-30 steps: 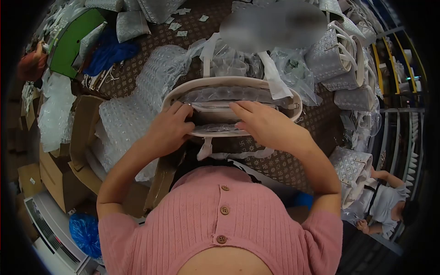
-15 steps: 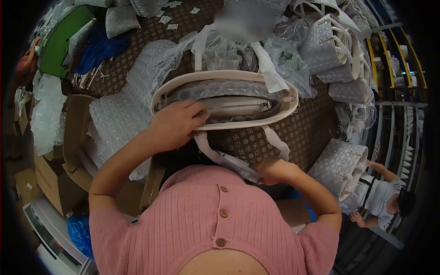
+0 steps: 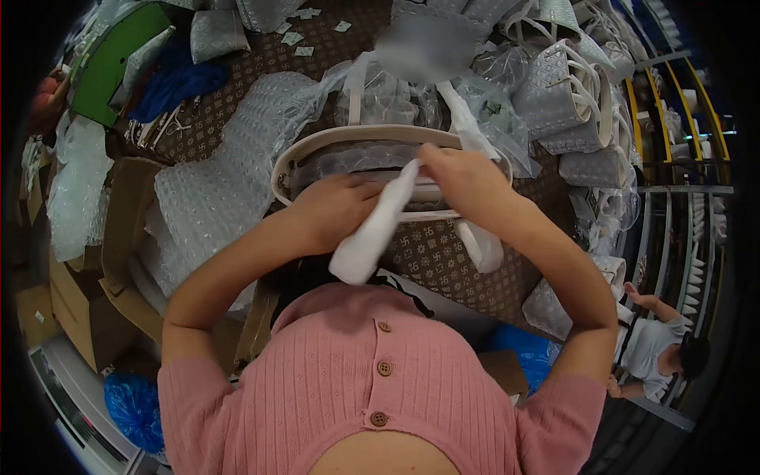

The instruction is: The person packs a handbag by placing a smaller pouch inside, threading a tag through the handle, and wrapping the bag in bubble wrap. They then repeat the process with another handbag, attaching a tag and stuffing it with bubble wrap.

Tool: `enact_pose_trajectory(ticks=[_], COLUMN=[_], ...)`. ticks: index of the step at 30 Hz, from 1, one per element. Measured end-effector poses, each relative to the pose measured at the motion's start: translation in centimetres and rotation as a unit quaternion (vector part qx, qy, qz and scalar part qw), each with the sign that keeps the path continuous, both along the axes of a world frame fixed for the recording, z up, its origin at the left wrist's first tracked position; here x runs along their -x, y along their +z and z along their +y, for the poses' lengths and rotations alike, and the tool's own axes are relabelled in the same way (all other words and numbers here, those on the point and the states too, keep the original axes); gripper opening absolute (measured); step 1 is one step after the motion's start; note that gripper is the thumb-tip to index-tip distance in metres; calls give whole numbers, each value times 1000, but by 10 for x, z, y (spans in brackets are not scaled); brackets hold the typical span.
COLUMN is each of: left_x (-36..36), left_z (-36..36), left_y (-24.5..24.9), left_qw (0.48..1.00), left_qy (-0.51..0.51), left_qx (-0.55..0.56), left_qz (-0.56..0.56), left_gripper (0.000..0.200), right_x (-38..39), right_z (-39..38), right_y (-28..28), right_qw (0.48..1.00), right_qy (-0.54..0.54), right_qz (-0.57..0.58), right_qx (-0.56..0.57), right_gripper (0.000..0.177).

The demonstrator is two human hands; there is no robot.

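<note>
Bubble wrap point(image 3: 356, 158) already filled handbag point(image 3: 348, 133) under the hands; right hand point(image 3: 467, 182) and left hand point(image 3: 332, 210) clasped white sheet point(image 3: 368, 237), not yet inside.

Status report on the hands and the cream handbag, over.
Right hand pinches top of white padded strip over the open cream handbag. Left hand at near rim, fingers hidden behind strip. Bubble wrap fills the bag mouth.

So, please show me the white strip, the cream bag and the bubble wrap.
white strip point(image 3: 358, 255), head view, lower end.
cream bag point(image 3: 356, 134), head view, far rim.
bubble wrap point(image 3: 214, 190), head view, middle of sheet.
</note>
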State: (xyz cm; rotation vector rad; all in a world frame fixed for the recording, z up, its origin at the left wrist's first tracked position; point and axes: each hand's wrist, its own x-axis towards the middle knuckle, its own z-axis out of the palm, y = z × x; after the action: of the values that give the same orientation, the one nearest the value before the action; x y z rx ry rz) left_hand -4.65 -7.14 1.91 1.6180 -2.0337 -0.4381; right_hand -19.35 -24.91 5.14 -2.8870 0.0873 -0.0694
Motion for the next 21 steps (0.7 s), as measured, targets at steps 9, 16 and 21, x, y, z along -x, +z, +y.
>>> enact_pose_trajectory(ticks=[9,16,21], left_x=[-7,-13,-12], left_z=[28,27,26], left_y=[-15,-9,-21], left_qw=[995,995,998], left_qy=[6,1,-21], left_qx=[4,-70,1], left_qz=[-103,-73,-51], left_gripper=[13,14,8], right_x=[-68,-66,-57], right_z=[35,25,3], right_y=[-1,-27,-60], right_qw=[934,931,908], right_qy=[133,-58,-97], right_qz=[289,359,347], right_qx=[159,-34,-214], right_gripper=[11,21,36])
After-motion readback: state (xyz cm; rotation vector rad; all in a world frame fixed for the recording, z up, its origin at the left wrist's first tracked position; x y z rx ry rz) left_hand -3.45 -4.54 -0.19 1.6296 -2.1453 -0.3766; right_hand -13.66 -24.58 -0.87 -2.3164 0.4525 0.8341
